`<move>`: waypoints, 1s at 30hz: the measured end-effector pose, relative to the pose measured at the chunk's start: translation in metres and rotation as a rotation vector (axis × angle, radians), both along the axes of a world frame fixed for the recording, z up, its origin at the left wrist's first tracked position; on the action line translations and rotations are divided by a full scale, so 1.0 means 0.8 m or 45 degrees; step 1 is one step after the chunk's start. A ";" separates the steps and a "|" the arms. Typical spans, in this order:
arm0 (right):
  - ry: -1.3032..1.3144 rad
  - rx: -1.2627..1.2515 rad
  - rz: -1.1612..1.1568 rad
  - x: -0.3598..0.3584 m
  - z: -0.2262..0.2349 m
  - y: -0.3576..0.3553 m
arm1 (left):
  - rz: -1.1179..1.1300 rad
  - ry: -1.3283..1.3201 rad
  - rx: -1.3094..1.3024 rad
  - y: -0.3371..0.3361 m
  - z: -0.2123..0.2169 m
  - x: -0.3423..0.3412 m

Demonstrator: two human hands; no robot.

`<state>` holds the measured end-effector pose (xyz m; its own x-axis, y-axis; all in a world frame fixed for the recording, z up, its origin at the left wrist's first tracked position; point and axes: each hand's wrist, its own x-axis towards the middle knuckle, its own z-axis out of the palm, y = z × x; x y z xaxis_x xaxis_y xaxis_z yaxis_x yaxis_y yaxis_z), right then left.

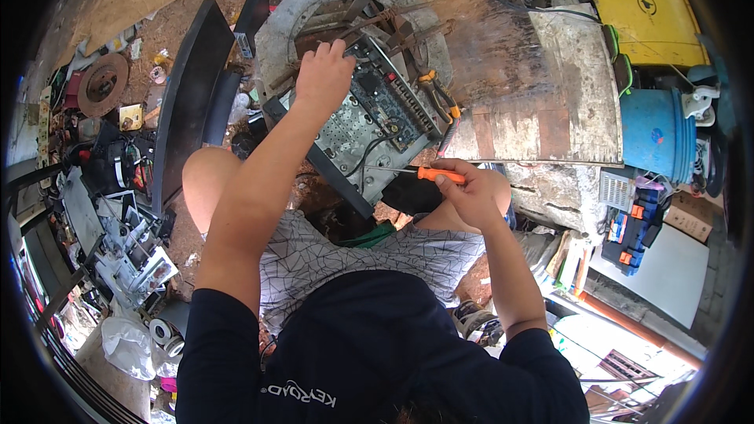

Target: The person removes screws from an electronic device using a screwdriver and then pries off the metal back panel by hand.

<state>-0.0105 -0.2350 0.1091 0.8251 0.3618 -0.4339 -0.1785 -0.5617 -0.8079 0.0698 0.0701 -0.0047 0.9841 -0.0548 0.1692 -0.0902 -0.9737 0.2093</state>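
Observation:
An opened electronic device with a perforated metal chassis [339, 140] and a black front panel lies tilted in front of me, over a round concrete ring [275, 35]. Inside it are a dark circuit board [375, 98], a row of connectors along one edge and a thin black cable. My left hand [324, 74] is curled over the chassis's far left edge, its fingertips partly hidden. My right hand [471, 192] grips the orange handle of a screwdriver [437, 175], whose shaft points left across the near right part of the chassis. Pliers [437, 94] with yellow-orange handles rest just right of the device.
Worn wooden boards [534, 94] spread out at the right, beside a blue bucket [653, 135] and a yellow case [644, 8]. Long black panels [192, 94] stand at the left. Scrap parts and a plastic bag [128, 345] crowd the left ground.

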 end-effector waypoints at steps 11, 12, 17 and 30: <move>0.022 -0.005 0.048 -0.013 0.000 0.011 | 0.089 -0.048 0.006 -0.007 -0.016 0.003; 0.019 -0.008 0.048 -0.014 -0.001 0.011 | 0.093 -0.028 -0.056 -0.003 -0.014 0.003; -0.015 0.005 0.058 -0.014 -0.004 0.011 | 0.099 -0.079 -0.237 0.011 0.007 0.004; 0.016 0.017 0.013 -0.005 -0.004 0.003 | 0.004 -0.104 0.040 0.006 0.005 -0.004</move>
